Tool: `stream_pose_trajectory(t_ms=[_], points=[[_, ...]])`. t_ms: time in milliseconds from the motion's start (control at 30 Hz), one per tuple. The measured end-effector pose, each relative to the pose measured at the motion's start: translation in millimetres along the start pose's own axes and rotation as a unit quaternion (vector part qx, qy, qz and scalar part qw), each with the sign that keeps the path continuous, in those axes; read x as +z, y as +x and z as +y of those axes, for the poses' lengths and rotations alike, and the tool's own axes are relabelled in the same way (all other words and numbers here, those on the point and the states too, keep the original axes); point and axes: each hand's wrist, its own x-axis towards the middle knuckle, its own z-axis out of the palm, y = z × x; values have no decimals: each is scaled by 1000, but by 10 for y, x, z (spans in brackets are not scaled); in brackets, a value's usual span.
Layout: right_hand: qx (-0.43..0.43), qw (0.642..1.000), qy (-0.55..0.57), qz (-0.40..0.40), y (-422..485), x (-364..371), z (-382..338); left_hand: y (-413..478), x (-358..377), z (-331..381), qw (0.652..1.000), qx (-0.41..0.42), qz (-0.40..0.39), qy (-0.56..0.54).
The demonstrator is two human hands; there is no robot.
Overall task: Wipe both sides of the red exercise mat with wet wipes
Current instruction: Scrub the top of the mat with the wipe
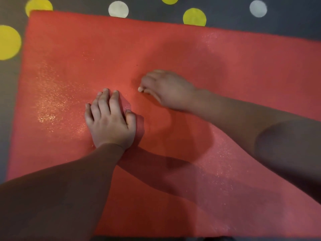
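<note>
Nearest the camera, both bare forearms reach in from the bottom and right edges, which cut them off. They lie over the mat (173,49), which is spread flat on a dark grey floor (234,16). The mat's long axis runs left to right. Its left end is in view and squared off; its right part runs out of frame.

The left hand (109,122) lies palm down on the mat left of centre. Its grip is apart, the fingers straight and flat on the surface. Just beyond, the right hand (166,91) is blurred, with the fingers curled downward. A small pale speck (140,89) shows at the fingertips; whether the grip clamps anything cannot be told.

Glittering patches show on the mat to the left and at far right. Past the far edge, the floor bears yellow dots (194,16) and white dots (118,9), several partly covered by the mat or cut off.
</note>
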Motion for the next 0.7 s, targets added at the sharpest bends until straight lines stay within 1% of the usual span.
stream_pose_trajectory(t_ms=[33, 67, 100, 167, 200, 233, 267, 300, 367, 433, 467, 500, 533, 567, 633, 700], points=[[12, 1000, -15, 10, 78, -11, 96, 2, -3, -3, 1000, -1, -2, 2], [56, 997, -32, 34, 172, -36, 204, 4, -5, -1, 1000, -3, -3, 3], [122, 989, -51, 62, 273, -74, 316, 7, -8, 4, 1000, -4, -4, 4], [257, 958, -82, 96, 458, -111, 483, 9, -12, 18, 1000, -7, -3, 6], [285, 950, -83, 96, 530, -100, 455, 10, -12, 22, 1000, -9, -3, 6], [273, 956, -73, 84, 578, -67, 359, 13, -12, 22, 1000, -10, -4, 6], [235, 968, -53, 66, 592, -18, 232, 16, -10, 19, 1000, -10, -7, 6], [179, 982, -27, 52, 558, 34, 88, 18, -8, 15, 1000, -10, -9, 5], [65, 997, 20, 23, 379, 105, -141, 22, -6, 8, 1000, -10, -15, 6], [-35, 998, 41, -18, 213, 107, -201, 27, -3, 6, 1000, -10, -16, 9], [-64, 997, 36, -36, 208, 78, -173, 28, 1, 6, 1000, -11, -16, 9], [-76, 996, 23, -45, 244, 43, -121, 29, 2, 6, 1000, -11, -15, 8], [-66, 997, 7, -36, 314, 25, -41, 24, 1, 10, 1000, -11, -15, 6], [-34, 999, -12, -10, 418, 5, 56, 25, -4, 11, 1000, -10, -17, 7], [76, 995, -51, 43, 652, -64, 267, 23, -13, 15, 1000, -11, -21, 12], [204, 972, -79, 81, 826, -58, 371, 31, -14, 16, 999, -12, -26, 14]])
